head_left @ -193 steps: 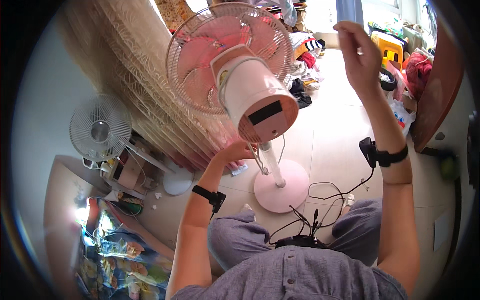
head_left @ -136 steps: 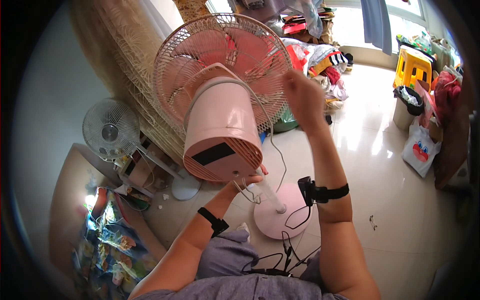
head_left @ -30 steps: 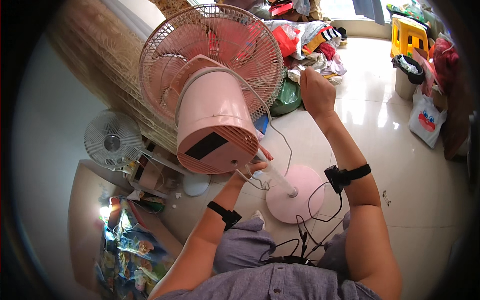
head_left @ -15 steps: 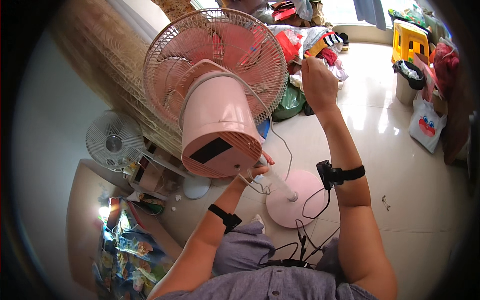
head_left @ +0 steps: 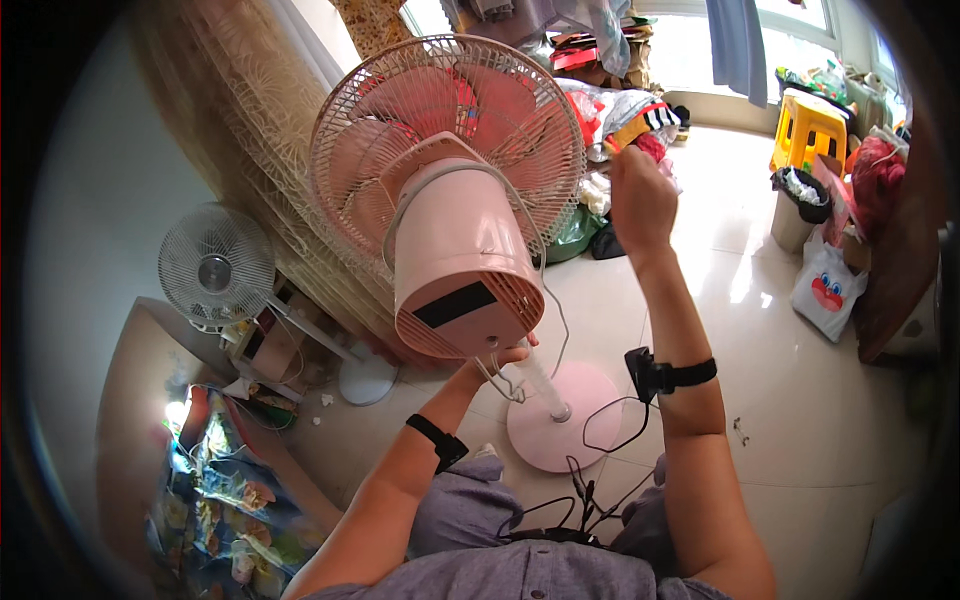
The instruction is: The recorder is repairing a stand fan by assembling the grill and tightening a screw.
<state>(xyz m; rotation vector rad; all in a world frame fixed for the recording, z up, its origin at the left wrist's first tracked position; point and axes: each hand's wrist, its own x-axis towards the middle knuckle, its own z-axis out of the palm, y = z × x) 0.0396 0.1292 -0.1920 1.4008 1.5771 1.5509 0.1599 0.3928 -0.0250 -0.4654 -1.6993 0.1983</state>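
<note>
A pink pedestal fan [head_left: 465,240] stands before me, its round cage turned away and the back of its motor housing facing me. A pale cord is looped around the housing and hangs down beside the pole. My left hand [head_left: 508,360] is closed around the fan's white pole [head_left: 541,383] just below the housing, which partly hides the fingers. Under the pole lies the round pink base [head_left: 565,440] on the floor. To the right of the cage, my right hand [head_left: 643,200] is raised with its fingers closed. Whatever it pinches, if anything, is hidden.
A white fan [head_left: 215,270] stands at the left, near a lace curtain [head_left: 230,130]. Piled clothes and bags [head_left: 625,115] lie behind the pink fan. At the right are a yellow stool [head_left: 808,130], a bin [head_left: 795,215] and a white bag [head_left: 828,285]. Black cables [head_left: 590,495] hang near my lap.
The whole view has shifted a little, so more of the window side shows. My left hand stays on the pole; my right hand remains raised and closed beside the cage.
</note>
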